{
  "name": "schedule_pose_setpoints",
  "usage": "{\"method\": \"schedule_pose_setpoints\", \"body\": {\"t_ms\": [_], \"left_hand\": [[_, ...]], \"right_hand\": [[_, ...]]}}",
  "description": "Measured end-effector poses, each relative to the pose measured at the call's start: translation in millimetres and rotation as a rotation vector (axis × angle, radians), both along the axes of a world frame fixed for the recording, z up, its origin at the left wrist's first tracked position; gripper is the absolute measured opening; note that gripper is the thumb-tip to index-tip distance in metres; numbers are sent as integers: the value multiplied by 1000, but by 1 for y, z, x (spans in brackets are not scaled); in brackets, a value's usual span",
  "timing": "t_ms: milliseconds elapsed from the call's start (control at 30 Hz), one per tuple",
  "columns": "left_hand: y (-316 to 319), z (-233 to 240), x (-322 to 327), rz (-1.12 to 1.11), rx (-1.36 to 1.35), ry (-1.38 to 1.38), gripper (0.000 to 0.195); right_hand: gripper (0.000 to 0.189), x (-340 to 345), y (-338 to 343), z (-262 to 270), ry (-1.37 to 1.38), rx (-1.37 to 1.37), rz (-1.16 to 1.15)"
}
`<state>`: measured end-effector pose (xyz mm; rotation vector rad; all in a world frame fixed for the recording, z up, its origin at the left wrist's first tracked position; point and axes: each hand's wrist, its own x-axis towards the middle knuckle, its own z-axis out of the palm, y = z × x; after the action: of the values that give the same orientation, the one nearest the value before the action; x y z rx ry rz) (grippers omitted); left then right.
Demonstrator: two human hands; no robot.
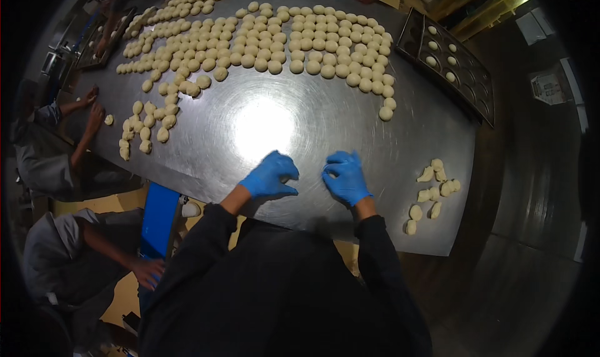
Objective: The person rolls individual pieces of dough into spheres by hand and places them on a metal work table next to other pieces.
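Note:
My left hand [272, 175], in a blue glove, is curled over the steel table [309, 122] with a gap between thumb and fingers. To its right, my right hand [346, 176], gloved alike, has its fingers bent in toward the thumb. A small pale spot shows inside the curl of the right hand; whether it is dough is unclear. The curled fingers hide what either palm may cover. Irregular dough pieces [433, 193] lie right of my right hand. Beyond both hands, rows of round dough balls [262, 43] cover the far side of the table.
A dark baking tray [464, 75] with round wells holds several dough balls at the right; another tray [101, 43] sits far left. Rough dough lumps [147, 120] lie at left. Co-workers' hands [93, 111] work there. A blue belt [158, 216] stands beside my left arm.

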<state>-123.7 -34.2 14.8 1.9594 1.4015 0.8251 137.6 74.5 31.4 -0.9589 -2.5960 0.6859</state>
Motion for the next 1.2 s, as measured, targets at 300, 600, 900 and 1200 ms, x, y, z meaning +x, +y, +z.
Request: {"method": "schedule_pose_setpoints", "body": {"t_ms": [300, 600, 900, 1200], "left_hand": [[-83, -46, -66, 862, 154, -113, 14], [-77, -38, -63, 842, 220, 118, 12], [-77, -40, -62, 894, 249, 143, 11], [-71, -43, -56, 906, 162, 190, 13]], "right_hand": [[28, -5, 18, 6, -309, -296, 76], [25, -106, -25, 25, -311, -302, 384], [37, -60, 126, 47, 828, 261, -696], [59, 15, 126, 6, 378, 132, -819]]}}
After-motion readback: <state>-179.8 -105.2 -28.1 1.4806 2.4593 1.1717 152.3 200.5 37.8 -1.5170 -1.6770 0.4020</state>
